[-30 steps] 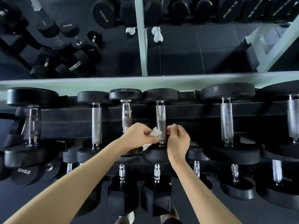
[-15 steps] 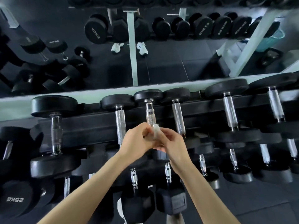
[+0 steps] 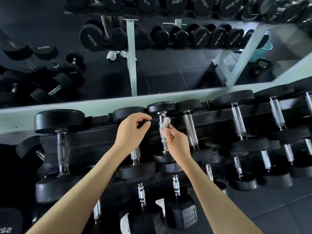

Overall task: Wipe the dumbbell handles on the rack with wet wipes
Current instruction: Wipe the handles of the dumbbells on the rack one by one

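A black rack [image 3: 101, 137] carries rows of black dumbbells with chrome handles. My right hand [image 3: 177, 141] pinches a crumpled white wet wipe [image 3: 164, 124] against the chrome handle [image 3: 163, 142] of a dumbbell in the top row, near the middle. My left hand [image 3: 133, 130] hovers just left of that handle, over the neighbouring dumbbell [image 3: 135, 156], its fingers curled and thumb touching fingertip, with nothing visible in it. More handles stand to the right [image 3: 190, 130] and far left [image 3: 63, 151].
A wall mirror [image 3: 168, 65] behind the rack reflects more dumbbells, white rack posts and dark floor tiles. Lower rows hold smaller dumbbells, including hex ones [image 3: 183, 213]. A teal basket [image 3: 265, 49] and a kettlebell [image 3: 260, 65] show in the reflection at right.
The wipe passed from between both hands to my right hand alone, which now holds it on the handle one place left. My left hand has let go and moved left. The view shifted right.
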Available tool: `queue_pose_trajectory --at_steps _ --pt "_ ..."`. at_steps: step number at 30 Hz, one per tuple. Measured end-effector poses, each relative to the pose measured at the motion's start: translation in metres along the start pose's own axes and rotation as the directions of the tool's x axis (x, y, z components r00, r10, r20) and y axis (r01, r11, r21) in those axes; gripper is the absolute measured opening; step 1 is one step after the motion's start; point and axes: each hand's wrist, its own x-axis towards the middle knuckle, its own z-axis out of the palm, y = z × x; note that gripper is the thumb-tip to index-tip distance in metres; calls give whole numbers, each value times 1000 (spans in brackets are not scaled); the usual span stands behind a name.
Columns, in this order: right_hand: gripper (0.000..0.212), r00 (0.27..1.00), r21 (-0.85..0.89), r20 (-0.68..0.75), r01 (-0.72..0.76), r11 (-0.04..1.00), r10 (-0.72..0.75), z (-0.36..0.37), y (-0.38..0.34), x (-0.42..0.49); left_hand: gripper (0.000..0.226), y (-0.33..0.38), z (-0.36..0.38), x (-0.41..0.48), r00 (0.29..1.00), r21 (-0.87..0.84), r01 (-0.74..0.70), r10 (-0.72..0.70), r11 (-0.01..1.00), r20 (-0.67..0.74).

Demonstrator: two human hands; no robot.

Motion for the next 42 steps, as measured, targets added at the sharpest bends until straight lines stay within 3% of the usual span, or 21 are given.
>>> queue_pose_trajectory --at_steps 4,6,8,13,16,20,23,28,32,35,38,42 --pt "26 989 242 -131 -27 970 60 2 12 6 17 8 4 25 998 80 -54 57 995 -34" --pt "37 989 385 -50 -108 917 138 3 14 12 21 12 10 40 995 169 -88 95 982 -34" --pt "40 991 327 1 -130 936 137 7 12 11 29 16 17 53 996 223 -79 86 972 -23" --pt "36 983 209 -142 -87 974 118 24 3 7 28 23 33 68 999 220 -27 21 975 30" --pt "27 975 154 -138 -151 976 173 33 -1 28 26 24 32 71 1000 226 -3 -2 974 22" --pt "23 982 145 -136 -109 983 129 31 -5 30 25 24 33 71 1000 227 3 -7 974 17" --pt "14 979 252 -177 -53 966 100 23 -15 34 25 21 35 70 1000 219 -6 8 976 -6" --pt "4 949 414 -255 -68 908 187 16 -23 43 27 16 37 70 1000 228 -25 29 973 -13" --pt "14 968 280 -230 -28 960 96 21 4 6 27 15 39 68 999 221 -24 30 975 -23" --pt "24 981 220 -155 -80 972 116 18 10 -4 27 16 39 69 1000 216 -8 14 976 -27" --pt "38 968 311 -165 -132 941 191 10 -6 13 27 16 39 69 1000 211 6 -1 977 -24" --pt "28 960 489 -121 -165 857 254 2 -23 38 27 15 40 69 999 205 10 -2 979 -39"
